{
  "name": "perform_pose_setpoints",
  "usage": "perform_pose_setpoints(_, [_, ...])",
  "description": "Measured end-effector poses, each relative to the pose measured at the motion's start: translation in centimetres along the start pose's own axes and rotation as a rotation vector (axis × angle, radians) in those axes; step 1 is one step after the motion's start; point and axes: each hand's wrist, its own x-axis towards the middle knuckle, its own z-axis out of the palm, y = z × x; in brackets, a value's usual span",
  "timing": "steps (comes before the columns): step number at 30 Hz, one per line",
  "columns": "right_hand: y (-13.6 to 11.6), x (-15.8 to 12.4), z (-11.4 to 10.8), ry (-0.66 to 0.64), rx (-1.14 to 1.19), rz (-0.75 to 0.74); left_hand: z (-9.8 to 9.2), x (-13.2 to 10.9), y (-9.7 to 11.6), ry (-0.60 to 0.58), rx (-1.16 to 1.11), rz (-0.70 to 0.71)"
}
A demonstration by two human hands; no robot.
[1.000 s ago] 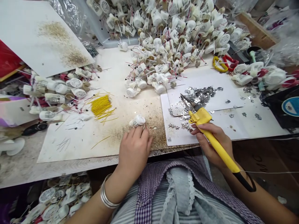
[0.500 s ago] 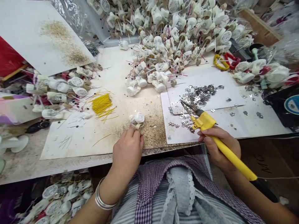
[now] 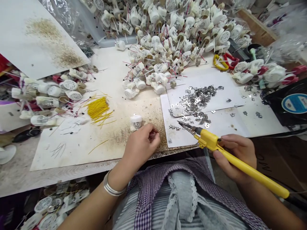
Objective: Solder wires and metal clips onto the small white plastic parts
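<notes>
My right hand (image 3: 236,156) is wrapped around a yellow soldering iron (image 3: 249,171). Its dark tip points left, above the small metal pieces (image 3: 201,99) on white sheets. Thumb and fingers of my left hand (image 3: 143,140) are pinched together on a thin wire (image 3: 157,131), whose short end sticks out by the fingertips. Just behind that hand a small white plastic assembly (image 3: 136,121) stands on the stained work sheet, partly hidden by the knuckles. Whether the wire runs to this assembly is hidden.
A large heap of white assemblies (image 3: 172,41) with red and black wires fills the back. Yellow wires (image 3: 98,109) lie in a bundle at left, near more assemblies (image 3: 50,91). Yellow-and-red-handled tools (image 3: 220,63) lie back right. A black box (image 3: 287,103) stands at the right edge.
My left hand has moved right and turned, with a wire end at its fingertips. The small assembly now stands differently. The soldering iron has shifted slightly down and tilted flatter.
</notes>
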Motion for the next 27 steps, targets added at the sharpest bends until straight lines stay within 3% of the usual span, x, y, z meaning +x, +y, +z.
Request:
perform_pose_setpoints(4, [0.0, 0.1, -0.3, -0.075, -0.144, -0.102, 1.5, 1.2, 1.0, 0.006, -0.034, 0.088])
perform_pose_setpoints(9, [-0.3, 0.9, 0.0, -0.174, -0.117, -0.235, 2.1, 2.1, 1.6, -0.003, 0.071, 0.047])
perform_pose_setpoints(14, [-0.9, 1.4, 0.7, -0.228, -0.187, -0.283, 2.3, 2.2, 1.9, -0.008, 0.18, 0.038])
perform_pose_setpoints(21, [-0.7, 2.0, 0.8, -0.412, -0.127, -0.34, 2.1, 2.2, 2.1, -0.027, 0.242, 0.042])
perform_pose_setpoints(27, [-0.9, 2.1, 0.6, -0.431, -0.192, -0.389, 1.8, 2.3, 2.3, -0.038, 0.268, 0.034])
